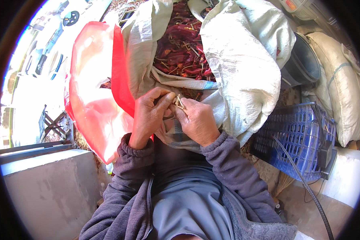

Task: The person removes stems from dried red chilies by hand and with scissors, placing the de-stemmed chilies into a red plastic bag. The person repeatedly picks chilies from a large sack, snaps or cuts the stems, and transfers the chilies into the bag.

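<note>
My left hand and my right hand meet in front of the mouth of a white woven sack. A few pale dry stems stick up from between the thumb and fingers of my right hand. The thumb and forefinger of my left hand are pinched together, touching or nearly touching the right fingertips; what lies between them is hidden. Dried red chili peppers, with stems and bits of debris among them, fill the opened sack just beyond my hands.
To the left stands a red and translucent plastic bag, with something dark red inside. A blue plastic crate, a dark bucket and a full woven sack are on the right. A braided hose or cable curves past the crate. A low wall stands at left.
</note>
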{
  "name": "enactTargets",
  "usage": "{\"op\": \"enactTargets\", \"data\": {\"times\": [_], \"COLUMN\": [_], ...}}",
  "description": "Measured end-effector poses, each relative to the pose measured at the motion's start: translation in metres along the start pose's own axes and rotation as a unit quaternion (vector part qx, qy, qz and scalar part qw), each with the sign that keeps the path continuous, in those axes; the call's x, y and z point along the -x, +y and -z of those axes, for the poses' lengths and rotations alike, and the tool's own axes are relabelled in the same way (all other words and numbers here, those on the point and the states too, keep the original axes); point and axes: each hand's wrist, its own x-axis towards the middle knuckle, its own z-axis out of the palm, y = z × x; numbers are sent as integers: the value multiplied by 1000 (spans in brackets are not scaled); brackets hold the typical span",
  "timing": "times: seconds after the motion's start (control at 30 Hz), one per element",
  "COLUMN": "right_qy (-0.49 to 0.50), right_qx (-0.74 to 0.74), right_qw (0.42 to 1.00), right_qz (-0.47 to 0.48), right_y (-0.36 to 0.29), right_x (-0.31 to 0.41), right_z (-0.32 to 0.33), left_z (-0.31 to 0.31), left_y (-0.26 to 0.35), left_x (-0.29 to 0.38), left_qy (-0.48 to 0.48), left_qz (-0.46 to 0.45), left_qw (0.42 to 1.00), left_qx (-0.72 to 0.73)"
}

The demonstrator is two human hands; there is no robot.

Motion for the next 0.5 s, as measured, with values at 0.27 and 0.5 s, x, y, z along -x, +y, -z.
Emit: {"op": "enactTargets", "data": {"times": [0.27,0.5], "right_qy": [25,39], "right_qx": [-201,-283], "right_qw": [957,929], "right_qz": [-206,-237], "right_y": [-3,12], "right_x": [-4,2], "right_z": [2,-9], "left_z": [-24,-31], "left_y": [5,-1], "left_x": [1,3], "left_qy": [110,111], "left_qz": [-322,-171], "left_qw": [913,978], "left_qx": [-226,-53]}}
